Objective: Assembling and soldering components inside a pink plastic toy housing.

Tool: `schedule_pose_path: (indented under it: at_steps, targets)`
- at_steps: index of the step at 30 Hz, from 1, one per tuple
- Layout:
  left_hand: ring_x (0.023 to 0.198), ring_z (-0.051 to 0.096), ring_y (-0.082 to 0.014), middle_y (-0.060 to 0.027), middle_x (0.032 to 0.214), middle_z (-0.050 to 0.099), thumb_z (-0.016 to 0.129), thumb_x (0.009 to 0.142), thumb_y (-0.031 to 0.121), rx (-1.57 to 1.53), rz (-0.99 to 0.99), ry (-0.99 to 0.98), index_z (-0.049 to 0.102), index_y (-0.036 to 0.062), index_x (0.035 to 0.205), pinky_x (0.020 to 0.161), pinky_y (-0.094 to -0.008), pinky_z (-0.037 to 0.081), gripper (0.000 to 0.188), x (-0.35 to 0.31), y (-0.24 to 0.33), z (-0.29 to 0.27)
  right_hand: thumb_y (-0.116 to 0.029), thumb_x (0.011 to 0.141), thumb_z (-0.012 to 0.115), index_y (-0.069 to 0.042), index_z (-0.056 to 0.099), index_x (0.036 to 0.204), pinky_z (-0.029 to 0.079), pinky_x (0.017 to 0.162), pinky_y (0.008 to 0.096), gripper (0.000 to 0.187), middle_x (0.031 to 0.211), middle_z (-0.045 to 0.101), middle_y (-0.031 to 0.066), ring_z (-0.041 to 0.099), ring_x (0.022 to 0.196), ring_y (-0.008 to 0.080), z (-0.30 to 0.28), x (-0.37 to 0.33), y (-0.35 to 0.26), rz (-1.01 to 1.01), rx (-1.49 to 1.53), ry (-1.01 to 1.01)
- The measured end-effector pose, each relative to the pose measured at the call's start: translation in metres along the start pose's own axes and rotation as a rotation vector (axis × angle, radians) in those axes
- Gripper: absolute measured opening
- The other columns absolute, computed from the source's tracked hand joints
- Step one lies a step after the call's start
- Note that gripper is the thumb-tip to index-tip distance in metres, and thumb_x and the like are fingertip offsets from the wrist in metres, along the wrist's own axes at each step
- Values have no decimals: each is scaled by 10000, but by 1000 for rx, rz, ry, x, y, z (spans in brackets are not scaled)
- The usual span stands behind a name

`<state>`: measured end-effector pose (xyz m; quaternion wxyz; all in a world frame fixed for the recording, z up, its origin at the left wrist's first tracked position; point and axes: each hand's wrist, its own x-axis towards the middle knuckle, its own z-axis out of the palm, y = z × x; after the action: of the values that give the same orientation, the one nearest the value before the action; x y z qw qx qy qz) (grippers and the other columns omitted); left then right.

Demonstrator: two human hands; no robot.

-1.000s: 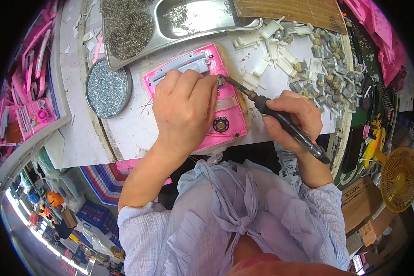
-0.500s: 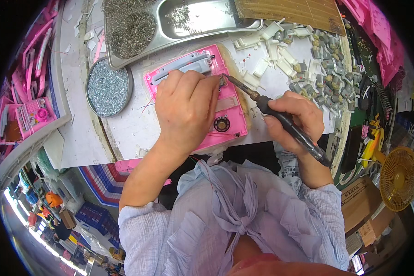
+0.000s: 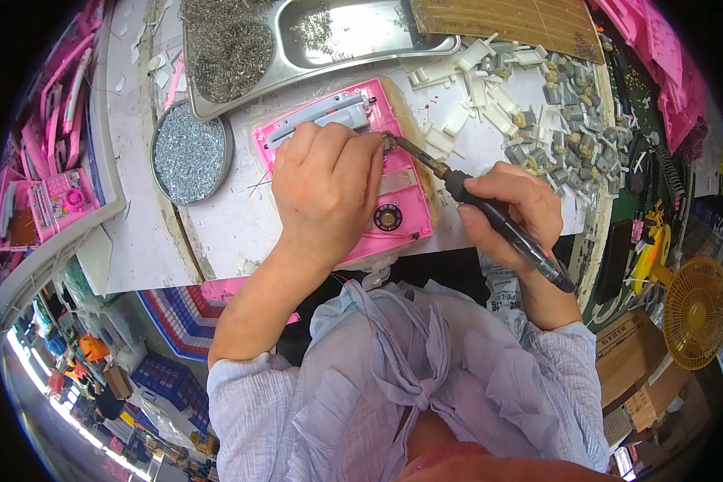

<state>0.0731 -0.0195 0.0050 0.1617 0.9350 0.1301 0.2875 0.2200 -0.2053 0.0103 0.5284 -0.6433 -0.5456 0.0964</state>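
A pink plastic casing (image 3: 406, 193) lies on the worktable, with a grey bar along its far side and a round black speaker (image 3: 387, 217) at its near right. My left hand (image 3: 325, 185) rests over the casing, fingers bent and pressed together at its middle; whatever they pinch is hidden under them. In my right hand (image 3: 518, 213) is a black-handled soldering iron (image 3: 498, 217), gripped like a pen. Its tip reaches a small metal part (image 3: 389, 143) in the casing, right beside my left fingertips. Thin wires (image 3: 259, 183) stick out at the casing's left.
A round dish of small screws (image 3: 191, 153) stands left of the casing. Behind it is a metal tray (image 3: 361, 34) with small springs. Small motors and white plastic parts (image 3: 498, 116) lie heaped at the right. A yellow fan (image 3: 696, 312) stands far right; pink casings (image 3: 60, 201) fill a bin at left.
The soldering iron and my right hand have shifted very slightly, the handle end moving a little left and down. My left hand stays nearly in place on the casing.
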Motion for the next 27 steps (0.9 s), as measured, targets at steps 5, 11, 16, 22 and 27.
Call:
schedule_pose_path:
  at_steps: [5, 11, 16, 22, 27]
  targets:
    - [708, 579, -247, -66, 794, 621, 811, 742, 5, 6, -3, -2, 719, 43, 882, 639, -370, 451, 172, 0, 0, 0, -56, 810, 809, 11, 663, 1045, 345, 470, 287, 285, 658, 599, 72, 500, 516, 147, 3, 0, 2, -32, -4, 8]
    - [710, 580, -250, -66, 788, 615, 811, 742, 12, 13, -10, -17, 720, 43, 875, 637, -371, 456, 164, 1, 1, -1, -43, 814, 810, 24, 653, 1057, 365, 468, 291, 298, 671, 600, 72, 519, 525, 159, 6, -1, 2, -104, -39, 16]
    - [709, 577, -247, -60, 787, 614, 806, 745, 19, 22, -11, -31, 723, 46, 871, 636, -372, 456, 154, 2, 1, -2, 4, 728, 837, -10, 667, 1048, 421, 456, 304, 363, 764, 694, 73, 565, 521, 185, -5, 2, -1, -103, -58, 22]
    - [704, 567, -246, -57, 775, 601, 800, 749, 20, 21, -15, -39, 717, 49, 870, 635, -373, 451, 150, 3, 2, -3, -10, 795, 807, 25, 648, 1050, 381, 467, 298, 302, 708, 630, 83, 534, 528, 172, 1, 1, -1, -136, -46, 5]
    - [705, 562, -248, -57, 770, 593, 795, 750, 23, 30, -20, -46, 708, 51, 864, 639, -374, 449, 146, 4, 2, -3, 26, 720, 832, -8, 668, 1034, 403, 457, 303, 356, 702, 634, 57, 539, 514, 184, 6, 2, -1, -131, -61, 24]
